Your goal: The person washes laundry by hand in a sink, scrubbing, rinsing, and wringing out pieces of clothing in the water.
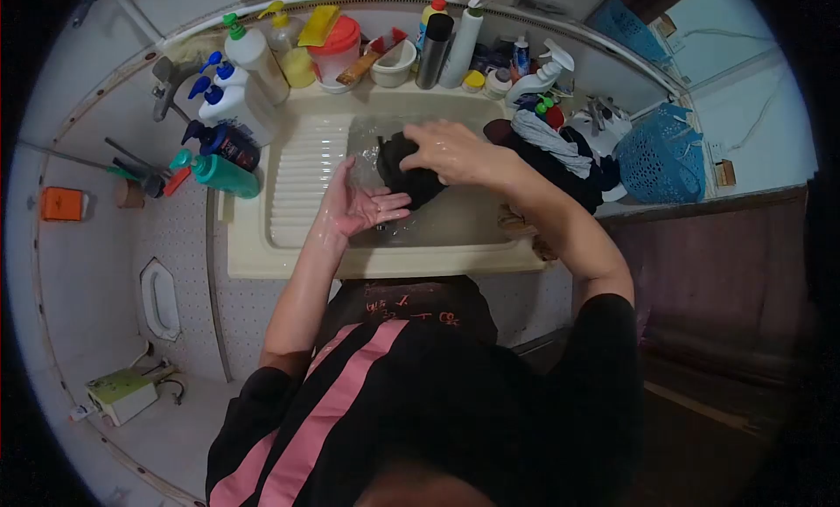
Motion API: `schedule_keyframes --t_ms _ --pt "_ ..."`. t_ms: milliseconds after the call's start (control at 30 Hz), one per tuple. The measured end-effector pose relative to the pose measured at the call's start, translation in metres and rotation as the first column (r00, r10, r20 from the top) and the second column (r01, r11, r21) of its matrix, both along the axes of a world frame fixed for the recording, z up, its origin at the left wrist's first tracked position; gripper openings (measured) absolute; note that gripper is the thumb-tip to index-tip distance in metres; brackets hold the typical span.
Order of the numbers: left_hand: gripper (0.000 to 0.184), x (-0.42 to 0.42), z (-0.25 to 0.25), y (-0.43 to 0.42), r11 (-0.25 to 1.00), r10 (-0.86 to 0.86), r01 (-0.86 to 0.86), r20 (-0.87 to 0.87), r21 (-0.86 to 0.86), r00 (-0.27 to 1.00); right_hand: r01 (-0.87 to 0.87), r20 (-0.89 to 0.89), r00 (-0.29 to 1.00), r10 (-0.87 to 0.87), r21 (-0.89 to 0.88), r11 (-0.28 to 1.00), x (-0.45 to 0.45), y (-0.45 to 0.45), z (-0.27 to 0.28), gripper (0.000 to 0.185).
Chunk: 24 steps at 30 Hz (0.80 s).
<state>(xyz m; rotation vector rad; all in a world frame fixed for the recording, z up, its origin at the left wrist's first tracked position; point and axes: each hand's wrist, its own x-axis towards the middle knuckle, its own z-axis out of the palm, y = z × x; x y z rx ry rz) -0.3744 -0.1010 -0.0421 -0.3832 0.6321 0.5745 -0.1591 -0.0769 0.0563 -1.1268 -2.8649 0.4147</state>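
A wet black cloth [418, 188] hangs over the water in the cream laundry sink [367, 264]. My right hand [448, 152] reaches in from the right with its fingers bent round the upper part of the cloth; some of the fingertips are hidden. My left hand [367, 208] is wet and lies palm up at the cloth's left side, fingers stretched out and holding nothing. Cloudy water [468, 218] fills the basin beneath both hands. To the left of the basin is the sink's ribbed washboard [302, 183].
Pump bottles [232, 113] line the left rim. Along the back stand a red-lidded tub [336, 52], a brush [372, 56], a dark can [435, 52] and a white bottle [462, 50]. Dark and grey clothes [560, 157] are heaped on the right rim beside a blue basket [662, 155].
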Motion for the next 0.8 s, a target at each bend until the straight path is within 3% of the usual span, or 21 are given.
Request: schedule_keyframes --t_ms 33,67,100,167,233,267,300,333,367,433,467,500,533,600,667,700,767,800 --pt "0.092 0.001 -0.003 -0.002 0.989 -0.049 0.031 0.126 0.143 0.991 -0.269 0.199 0.95 0.24 0.133 0.954 -0.009 0.0 0.007 0.034" --pt "0.093 0.006 -0.004 -0.005 0.957 -0.123 0.049 0.246 0.286 0.962 -0.324 0.05 0.945 0.324 0.281 0.903 -0.013 -0.003 0.001 0.018" --pt "0.087 0.011 -0.003 -0.007 0.916 -0.135 0.056 0.174 0.398 0.975 -0.332 0.071 0.943 0.326 0.302 0.894 -0.018 -0.006 -0.001 0.017" --pt "0.076 0.029 0.005 -0.012 0.89 0.058 -0.024 -0.062 0.456 0.996 -0.314 0.051 0.948 0.314 0.311 0.897 -0.036 -0.02 -0.001 0.016" --pt "0.073 0.054 0.018 -0.026 0.792 0.223 0.02 -0.32 0.611 0.921 -0.239 0.195 0.964 0.181 0.337 0.91 -0.055 -0.037 -0.009 0.014" --pt "0.072 0.065 0.014 -0.025 0.805 0.246 -0.115 -0.151 0.583 0.957 -0.131 0.022 0.991 0.133 0.396 0.909 -0.059 -0.042 -0.025 0.012" --pt "0.071 0.074 0.009 -0.022 0.813 0.278 -0.244 0.016 0.529 0.96 -0.127 0.02 0.991 0.129 0.387 0.913 -0.057 -0.046 -0.038 0.012" --pt "0.07 0.081 0.003 -0.019 0.815 0.319 -0.364 0.176 0.451 0.931 0.017 -0.14 0.989 0.045 0.409 0.912 -0.057 -0.049 -0.046 0.012" --pt "0.069 0.086 -0.002 -0.015 0.807 0.367 -0.473 0.326 0.355 0.871 0.16 -0.298 0.954 -0.035 0.408 0.899 -0.057 -0.05 -0.053 0.013" --pt "0.058 0.087 -0.011 -0.008 0.82 0.438 -0.56 0.503 0.117 0.745 0.19 -0.408 0.913 -0.033 0.35 0.917 -0.046 -0.051 -0.052 0.014" --pt "0.053 0.087 -0.012 -0.005 0.818 0.476 -0.575 0.571 -0.009 0.669 0.159 -0.62 0.784 -0.03 0.154 0.975 -0.036 -0.05 -0.045 0.019" --pt "0.05 0.087 -0.012 -0.003 0.839 0.454 -0.543 0.588 -0.029 0.67 0.074 -0.789 0.61 -0.072 -0.034 0.997 -0.025 -0.049 -0.041 0.025" --pt "0.049 0.087 -0.01 -0.002 0.859 0.432 -0.509 0.604 -0.05 0.67 0.07 -0.913 0.123 -0.389 -0.383 0.921 -0.014 -0.06 -0.058 0.028" --pt "0.05 0.087 0.004 -0.002 0.872 0.42 -0.485 0.611 -0.067 0.671 0.083 -0.926 0.124 -0.357 -0.349 0.933 -0.017 -0.066 -0.102 0.027" --pt "0.055 0.088 0.017 -0.002 0.878 0.433 -0.395 0.803 -0.271 0.41 0.151 -0.949 0.124 -0.288 -0.269 0.951 -0.029 -0.069 -0.151 0.026" --pt "0.058 0.089 0.042 -0.007 0.87 0.454 -0.388 0.801 -0.304 0.39 0.191 -0.96 0.126 -0.25 -0.224 0.956 -0.036 -0.067 -0.17 0.026" --pt "0.07 0.124 0.048 -0.019 0.802 0.371 -0.431 0.91 -0.414 -0.184 0.276 -0.977 0.132 -0.169 -0.128 0.953 -0.052 -0.061 -0.19 0.023" --pt "0.071 0.128 0.053 -0.021 0.791 0.328 -0.452 0.91 -0.412 -0.255 0.321 -0.982 0.136 -0.127 -0.078 0.944 -0.06 -0.059 -0.195 0.021"
